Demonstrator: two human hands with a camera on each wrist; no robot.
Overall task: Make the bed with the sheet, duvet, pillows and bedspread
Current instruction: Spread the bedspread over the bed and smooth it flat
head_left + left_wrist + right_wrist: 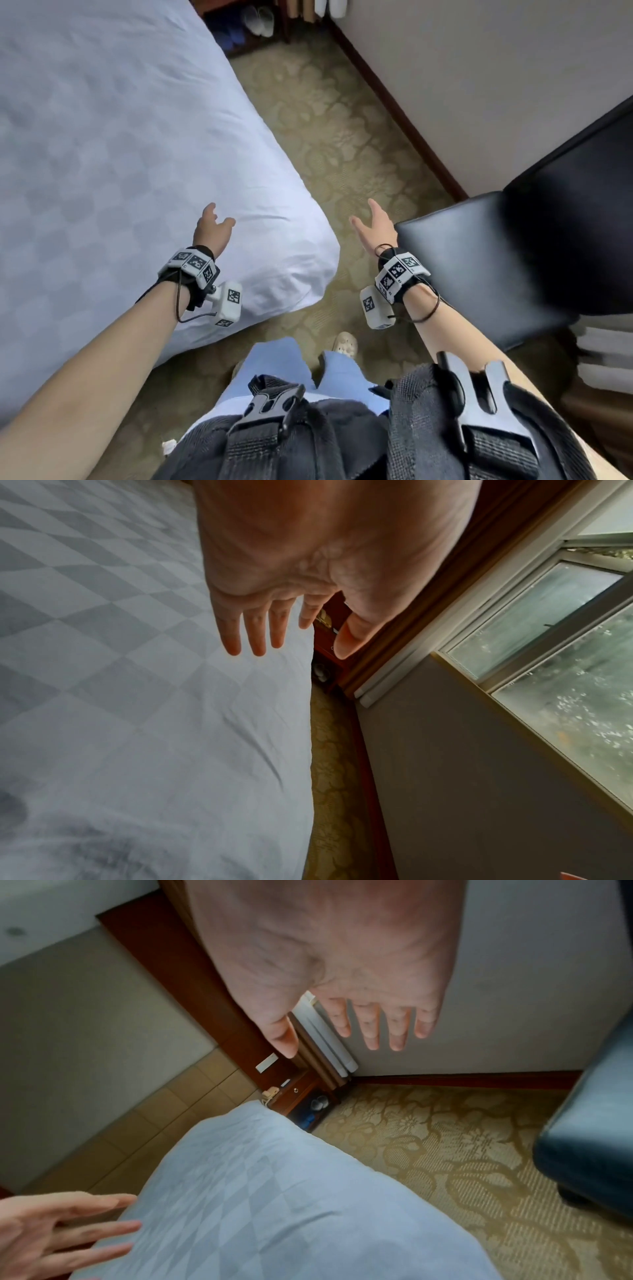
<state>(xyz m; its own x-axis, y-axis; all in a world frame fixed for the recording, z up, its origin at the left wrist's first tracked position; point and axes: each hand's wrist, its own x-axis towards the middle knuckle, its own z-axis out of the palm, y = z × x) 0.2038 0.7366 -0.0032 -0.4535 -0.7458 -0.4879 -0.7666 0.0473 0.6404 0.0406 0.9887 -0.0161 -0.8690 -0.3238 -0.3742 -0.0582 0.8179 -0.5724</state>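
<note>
A white duvet [113, 144] with a faint checkered weave covers the bed, filling the left of the head view; its rounded corner [308, 260] hangs over the carpet. My left hand [214, 224] hovers over the duvet near that corner, fingers spread and straight, holding nothing; the left wrist view shows its open palm [291, 588] above the duvet [137, 710]. My right hand [371, 222] is out over the carpet, beside the bed corner, fingers splayed and empty. The right wrist view shows its open palm [342, 974], the duvet [257, 1191] below, and the left hand [65, 1229]. No pillows or bedspread are in view.
A black padded chair [496, 267] stands close to my right arm. Patterned beige carpet [342, 144] forms a narrow aisle between bed and wall [496, 68]. A wooden nightstand [298, 1096] with slippers beneath sits at the bed's head. A window [548, 647] is on the wall.
</note>
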